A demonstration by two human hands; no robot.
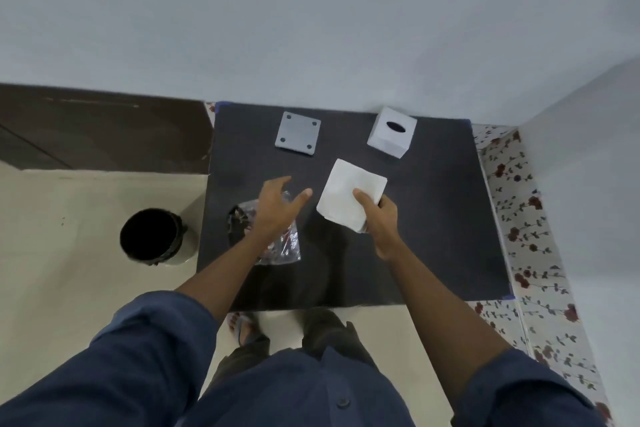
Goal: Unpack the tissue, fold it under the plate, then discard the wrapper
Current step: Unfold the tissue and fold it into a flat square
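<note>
White folded tissue stack [349, 196] sits pinched in our right hand [379, 218] above the dark desk [433, 218]. Our left hand [277, 208] hovers spread wide, empty, over the crumpled clear plastic wrapper [282, 246]. Beyond lie a grey square plate [298, 133] and a white cube tissue box [391, 132], both clear of us. A black bin [150, 236] stands on the floor, left. We read no writing.

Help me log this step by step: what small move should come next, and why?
Probably the right hand carries the tissue stack toward the square plate. The stack is already out of the wrapper, which lies under the open left hand, and nothing is under the plate yet.
</note>
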